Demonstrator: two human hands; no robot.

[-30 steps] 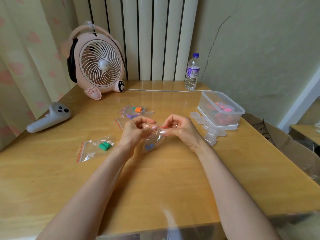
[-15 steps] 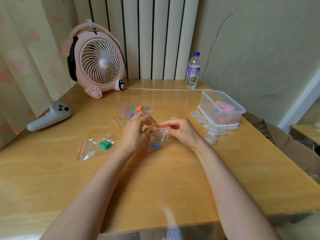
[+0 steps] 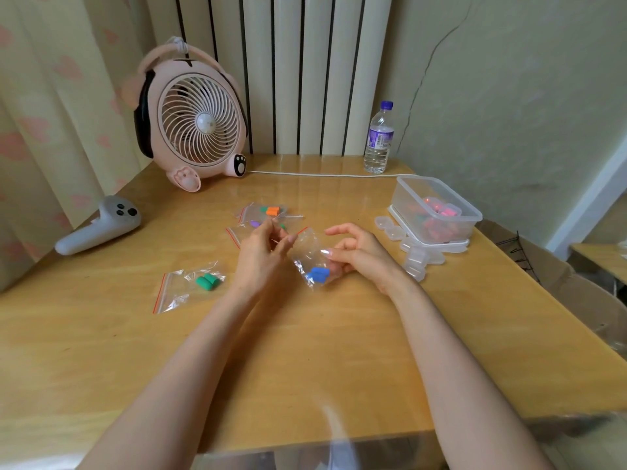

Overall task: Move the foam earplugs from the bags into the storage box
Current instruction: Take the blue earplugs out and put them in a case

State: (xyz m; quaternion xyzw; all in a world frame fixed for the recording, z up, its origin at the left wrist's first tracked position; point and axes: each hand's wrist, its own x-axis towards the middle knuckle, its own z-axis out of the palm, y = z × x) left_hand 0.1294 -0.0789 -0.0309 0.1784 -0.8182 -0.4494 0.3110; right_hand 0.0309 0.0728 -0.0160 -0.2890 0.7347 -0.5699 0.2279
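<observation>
The left hand (image 3: 264, 252) is pinching the mouth of the clear bag (image 3: 307, 249), while the right hand (image 3: 356, 254) is seemingly gripping its lower end, where the blue earplugs (image 3: 318, 274) are sitting. The storage box (image 3: 407, 201) is already holding several plugs. Other filled bags (image 3: 190, 286) are lying unemptied on the table (image 3: 305, 351).

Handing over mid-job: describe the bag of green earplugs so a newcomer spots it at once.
From the pink fan at the table's far left, come nearer, past the grey controller. The bag lies flat, left of the left hand. It alone holds only green earplugs; the held bag has blue, the far pile mixed colours.
</observation>
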